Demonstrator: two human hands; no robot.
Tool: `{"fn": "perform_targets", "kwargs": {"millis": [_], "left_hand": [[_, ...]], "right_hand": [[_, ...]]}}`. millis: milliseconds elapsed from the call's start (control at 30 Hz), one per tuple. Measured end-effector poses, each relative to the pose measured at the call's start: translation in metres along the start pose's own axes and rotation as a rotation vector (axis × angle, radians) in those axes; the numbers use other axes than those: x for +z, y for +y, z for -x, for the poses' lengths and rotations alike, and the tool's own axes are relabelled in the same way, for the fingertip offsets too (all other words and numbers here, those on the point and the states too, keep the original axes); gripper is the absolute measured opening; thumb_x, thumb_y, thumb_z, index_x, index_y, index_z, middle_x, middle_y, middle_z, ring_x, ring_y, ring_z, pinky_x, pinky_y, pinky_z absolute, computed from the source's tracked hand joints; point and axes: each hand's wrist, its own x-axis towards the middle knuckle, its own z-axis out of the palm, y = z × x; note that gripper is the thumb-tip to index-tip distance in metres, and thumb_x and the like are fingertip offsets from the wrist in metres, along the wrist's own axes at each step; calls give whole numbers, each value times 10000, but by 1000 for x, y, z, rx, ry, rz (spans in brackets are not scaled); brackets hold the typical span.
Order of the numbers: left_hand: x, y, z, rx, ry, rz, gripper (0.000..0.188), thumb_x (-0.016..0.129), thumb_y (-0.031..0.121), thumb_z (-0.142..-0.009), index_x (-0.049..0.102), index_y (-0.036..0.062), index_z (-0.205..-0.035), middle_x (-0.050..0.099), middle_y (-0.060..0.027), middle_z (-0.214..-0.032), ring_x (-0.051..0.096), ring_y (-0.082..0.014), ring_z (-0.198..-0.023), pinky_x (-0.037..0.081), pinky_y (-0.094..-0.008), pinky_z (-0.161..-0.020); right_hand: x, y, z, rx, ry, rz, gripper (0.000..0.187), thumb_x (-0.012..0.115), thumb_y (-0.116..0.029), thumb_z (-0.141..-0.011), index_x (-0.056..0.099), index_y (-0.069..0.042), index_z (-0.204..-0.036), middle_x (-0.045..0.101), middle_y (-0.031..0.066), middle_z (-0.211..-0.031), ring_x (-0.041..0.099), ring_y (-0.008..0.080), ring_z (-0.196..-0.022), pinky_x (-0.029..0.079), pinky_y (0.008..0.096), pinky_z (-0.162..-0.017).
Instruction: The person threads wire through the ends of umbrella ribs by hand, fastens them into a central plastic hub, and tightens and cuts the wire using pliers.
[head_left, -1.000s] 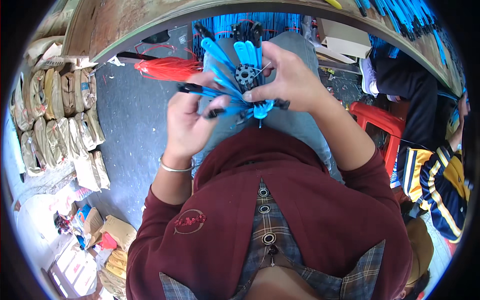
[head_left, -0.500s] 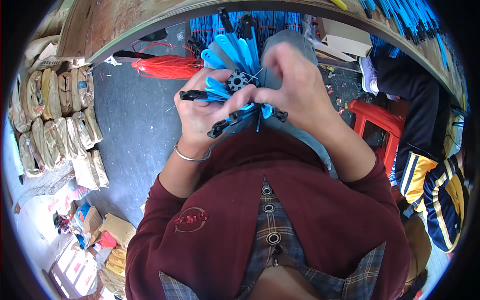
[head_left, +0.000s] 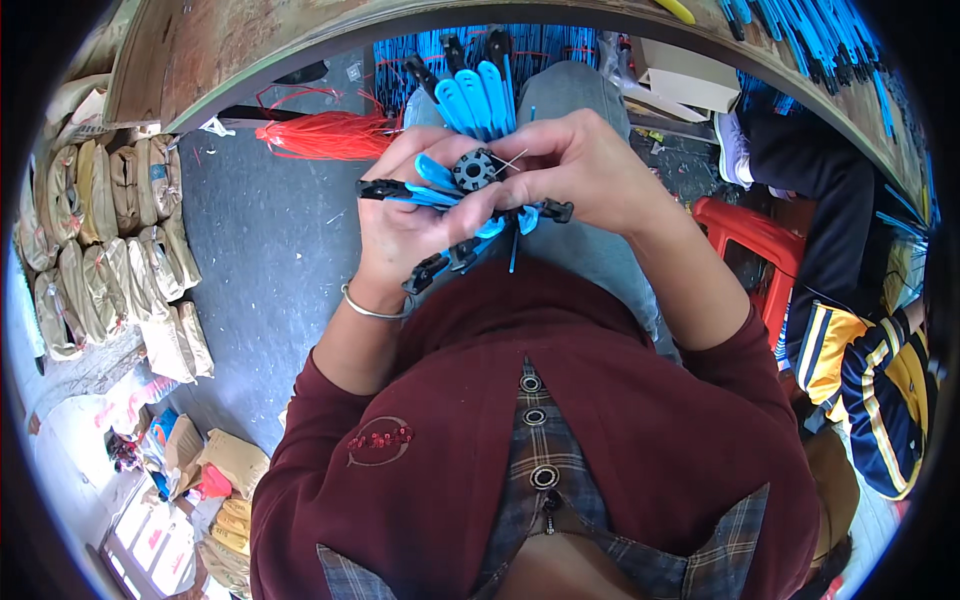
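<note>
Above my lap, my left hand is closed around a round black slotted hub with a hole in its middle. Flat blue plastic arms fan out from the hub. Several of them end in black clips, some sticking out past my left palm. My right hand is at the hub's right edge, thumb and index finger pinching around thin crossed wire ends. The fingertips partly hide where the wire meets the hub. A slim blue rod pokes out below the right fingers.
Ahead is a wooden table edge, with blue clipped strips on its right. A red strand bundle lies beyond my left hand. Brown wrapped packs are stacked left. At right are a red stool and another person's leg.
My right index finger has come down from its raised, blurred position to the wire by the hub. The blue arms have shifted a little in my left hand.
</note>
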Motion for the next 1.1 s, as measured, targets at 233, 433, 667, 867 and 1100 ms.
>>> {"fn": "perform_targets", "kwargs": {"millis": [233,433,667,867,1100], "left_hand": [[9,21,-12,-188,38,104,270,731,141,-699,619,-8,-894,592,-64,-851,576,-142,-744,467,-263,-657],[34,42,-9,-504,281,533,414,663,-20,-724,504,-14,-1106,573,-73,-960,558,-136,-847,464,-249,-731],[27,48,-12,-544,-9,598,270,598,-13,-773,517,-6,-1031,556,-72,-967,528,-122,-868,434,-232,-758],[27,54,-17,-499,-50,606,196,613,-3,-765,508,23,-929,534,-28,-880,508,-97,-792,423,-223,-700],[19,44,-18,-477,-194,459,221,623,73,-769,492,27,-941,513,-6,-862,475,-83,-776,392,-211,-697]], "right_hand": [[6,-10,10,-512,258,755,203,628,-11,-699,632,9,-901,563,129,-690,571,291,-647,454,326,-557],[-7,5,-2,-467,194,694,169,635,-103,-694,635,-26,-844,557,135,-680,570,307,-656,462,390,-575],[-1,-8,25,-280,256,377,171,668,-130,-724,635,-20,-851,602,139,-712,606,264,-651,474,341,-586],[2,3,32,-486,386,225,198,655,-130,-758,617,-57,-937,607,115,-677,606,250,-612,464,328,-540],[-27,-20,30,-724,240,853,211,619,-189,-790,584,-85,-970,550,82,-612,579,259,-564,453,372,-502]]}}
